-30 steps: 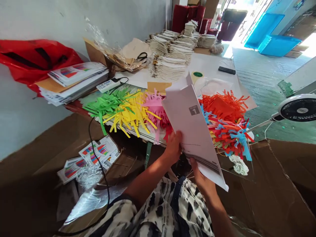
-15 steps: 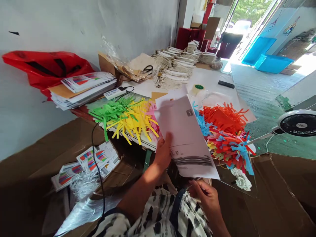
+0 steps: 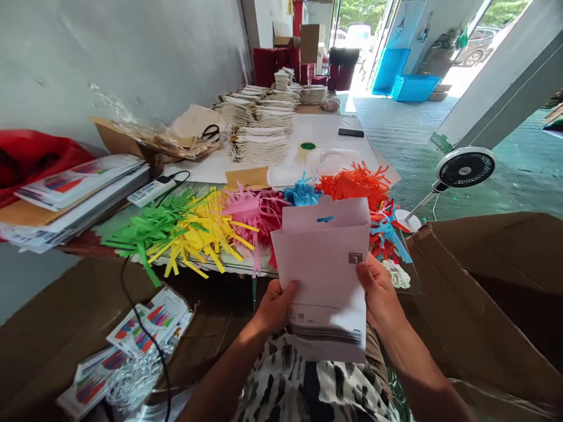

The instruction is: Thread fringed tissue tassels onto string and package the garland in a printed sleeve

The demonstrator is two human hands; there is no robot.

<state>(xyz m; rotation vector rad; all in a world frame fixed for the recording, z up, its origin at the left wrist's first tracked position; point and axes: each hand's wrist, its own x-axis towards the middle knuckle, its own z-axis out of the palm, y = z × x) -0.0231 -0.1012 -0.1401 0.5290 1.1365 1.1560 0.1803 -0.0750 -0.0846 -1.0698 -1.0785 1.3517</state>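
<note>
Both hands hold a white paper packaging sleeve point(image 3: 323, 275) upright over my lap. It has a hang slot near its top, printed marks and a band of lines low down. My left hand point(image 3: 276, 305) grips its left edge, thumb on the front. My right hand point(image 3: 382, 288) pinches the right edge the same way; the fingers behind are hidden. Just beyond lie bundles of cut paper fringe on the table edge: green point(image 3: 152, 221), yellow point(image 3: 200, 231), pink point(image 3: 244, 208), blue point(image 3: 302, 193) and orange-red point(image 3: 354, 183), with a multicoloured bunch partly behind the sleeve.
Stacks of white stringed pieces point(image 3: 264, 138), scissors point(image 3: 210, 132), a tape roll point(image 3: 307, 151) and a black phone point(image 3: 350, 133) lie on the table. Printed cards point(image 3: 147, 328) sit in a carton at lower left. A fan point(image 3: 465, 171) stands right, beside an open cardboard box point(image 3: 492, 281).
My right hand has come up from my lap to grip the sleeve's right edge. The sleeve is now upright, its top opened out. The view has turned right.
</note>
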